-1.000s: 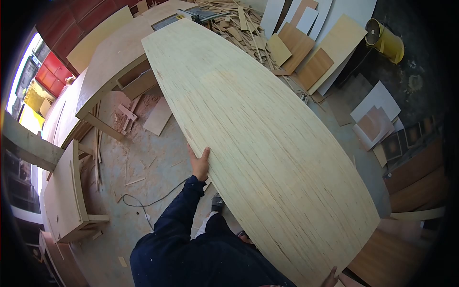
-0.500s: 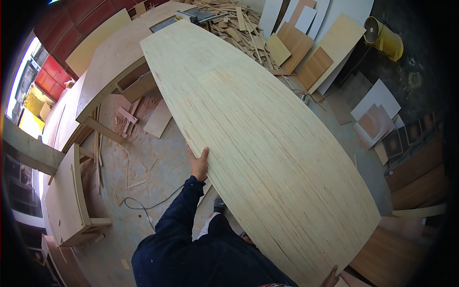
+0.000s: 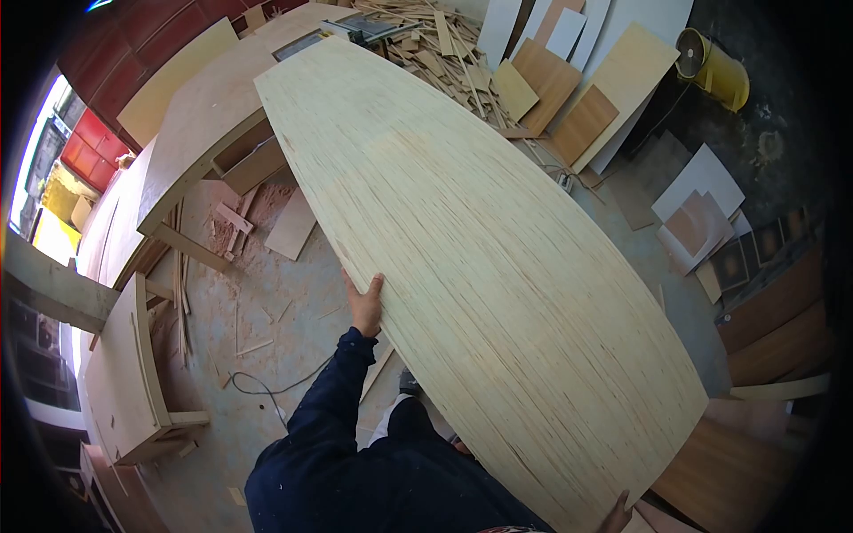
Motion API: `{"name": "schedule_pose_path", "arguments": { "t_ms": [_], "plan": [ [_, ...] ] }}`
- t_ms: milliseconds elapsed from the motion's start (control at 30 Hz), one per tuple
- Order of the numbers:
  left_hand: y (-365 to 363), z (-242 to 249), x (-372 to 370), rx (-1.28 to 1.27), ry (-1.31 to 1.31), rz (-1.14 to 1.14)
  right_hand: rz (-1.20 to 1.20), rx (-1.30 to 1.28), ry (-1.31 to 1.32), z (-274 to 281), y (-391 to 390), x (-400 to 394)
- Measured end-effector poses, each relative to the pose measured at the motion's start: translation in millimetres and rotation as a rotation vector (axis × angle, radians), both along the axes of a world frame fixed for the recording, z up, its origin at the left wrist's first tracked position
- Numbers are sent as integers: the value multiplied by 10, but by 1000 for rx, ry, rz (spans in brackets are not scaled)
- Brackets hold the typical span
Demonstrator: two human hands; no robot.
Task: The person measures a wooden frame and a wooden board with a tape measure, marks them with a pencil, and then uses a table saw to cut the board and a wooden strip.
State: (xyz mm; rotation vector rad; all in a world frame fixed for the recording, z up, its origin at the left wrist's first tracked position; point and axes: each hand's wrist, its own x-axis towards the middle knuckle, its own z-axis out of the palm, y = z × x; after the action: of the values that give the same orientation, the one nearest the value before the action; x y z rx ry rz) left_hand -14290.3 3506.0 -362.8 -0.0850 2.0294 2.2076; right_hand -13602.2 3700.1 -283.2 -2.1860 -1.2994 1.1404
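Observation:
A large pale plywood sheet (image 3: 480,266) with streaky grain stretches across the middle of the view, from near my body to the far workbench. My left hand (image 3: 365,304) grips its left long edge, thumb on the top face and fingers hidden beneath. At the near end, bottom right, my right hand (image 3: 615,515) holds the sheet's short edge; only part of that hand shows. The sheet's far end overlaps the wooden workbench (image 3: 204,102) in this view.
Scrap wood strips (image 3: 444,67) lie piled at the back. Boards (image 3: 569,107) lean behind them, beside a yellow cylindrical machine (image 3: 713,71). A low wooden table (image 3: 129,373) stands at left. A cable (image 3: 267,388), offcuts and sawdust (image 3: 267,206) lie on the floor.
The plywood sheet's far end and my left hand have shifted slightly left. My right hand keeps its place at the near end.

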Motion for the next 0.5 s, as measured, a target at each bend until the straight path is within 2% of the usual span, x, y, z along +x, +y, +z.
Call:
{"name": "schedule_pose_path", "arguments": {
  "t_ms": [167,233,500],
  "plan": [
    [-20,5,-144,9,3,-10,-16,2,2,-94,-17,-43],
    [-20,-2,-187,25,-6,-9,-32,14,85,-49,-43,-120],
    [-47,-29,-365,-17,11,6,-65,-43,75,136,-44,-440]
  ]
}}
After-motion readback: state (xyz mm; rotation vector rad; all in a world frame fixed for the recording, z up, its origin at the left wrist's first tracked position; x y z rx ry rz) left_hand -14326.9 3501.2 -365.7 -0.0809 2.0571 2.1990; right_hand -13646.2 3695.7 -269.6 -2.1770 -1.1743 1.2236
